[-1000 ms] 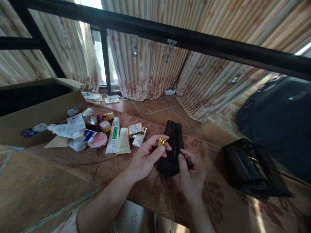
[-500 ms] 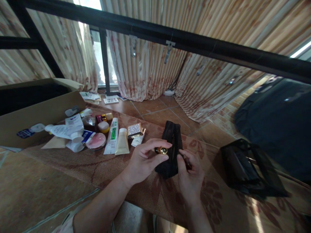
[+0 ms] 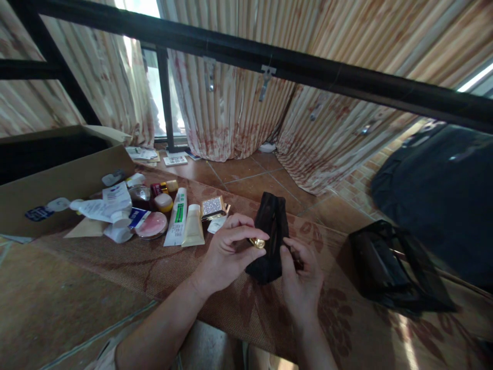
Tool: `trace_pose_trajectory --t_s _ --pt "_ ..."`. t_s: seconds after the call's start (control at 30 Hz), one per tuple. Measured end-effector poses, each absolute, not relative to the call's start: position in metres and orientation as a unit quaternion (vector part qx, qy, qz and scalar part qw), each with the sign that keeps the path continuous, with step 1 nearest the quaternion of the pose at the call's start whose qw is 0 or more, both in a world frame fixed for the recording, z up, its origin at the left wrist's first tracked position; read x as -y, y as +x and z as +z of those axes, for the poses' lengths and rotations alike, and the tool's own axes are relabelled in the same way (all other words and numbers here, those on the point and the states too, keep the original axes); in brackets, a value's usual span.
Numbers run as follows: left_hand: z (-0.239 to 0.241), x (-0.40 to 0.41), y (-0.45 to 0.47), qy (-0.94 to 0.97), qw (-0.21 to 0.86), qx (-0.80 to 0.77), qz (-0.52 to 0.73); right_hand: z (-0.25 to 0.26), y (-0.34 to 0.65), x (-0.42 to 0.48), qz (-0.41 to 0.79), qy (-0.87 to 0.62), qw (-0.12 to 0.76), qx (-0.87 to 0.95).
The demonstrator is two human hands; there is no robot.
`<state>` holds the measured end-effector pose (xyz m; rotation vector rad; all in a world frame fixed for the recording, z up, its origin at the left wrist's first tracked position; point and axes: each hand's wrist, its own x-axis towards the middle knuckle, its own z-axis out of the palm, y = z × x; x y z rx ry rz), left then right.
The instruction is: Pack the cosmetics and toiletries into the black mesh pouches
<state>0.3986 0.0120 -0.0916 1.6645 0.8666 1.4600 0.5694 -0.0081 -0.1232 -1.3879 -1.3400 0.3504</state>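
Between the thumb and fingers of my left hand (image 3: 227, 252) is a small gold lipstick (image 3: 259, 243), its round shiny end facing up toward me. It hovers at the left edge of a black mesh pouch (image 3: 265, 267), which lies lengthwise on the brown cloth with its mouth parted. My right hand (image 3: 302, 272) pinches the pouch's right edge between thumb and fingers. Just left of my left hand lie a glittery compact (image 3: 212, 207), a beige tube (image 3: 193, 228) and a white-and-green tube (image 3: 177, 218).
A pink round compact (image 3: 152, 225), a yellow jar (image 3: 164, 202) and other cosmetics crowd beside a cardboard box (image 3: 69, 190) on the left. A larger black mesh bag (image 3: 396, 272) stands at right. A dark metal bar (image 3: 239, 43) crosses above, before the curtains (image 3: 239, 113).
My left hand has shifted slightly left and turned the lipstick, so more of its gold end shows. My right hand and the pouch stay almost where they were.
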Motion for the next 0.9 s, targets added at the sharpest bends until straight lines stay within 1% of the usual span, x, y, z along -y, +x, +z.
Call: trace_pose_trajectory --t_s 0.9 --pt "-0.0897 -0.0125 0.3999 0.647 0.369 -0.329 0.581 -0.121 0.5682 0.0078 0.142 -0.591 0.556 0.567"
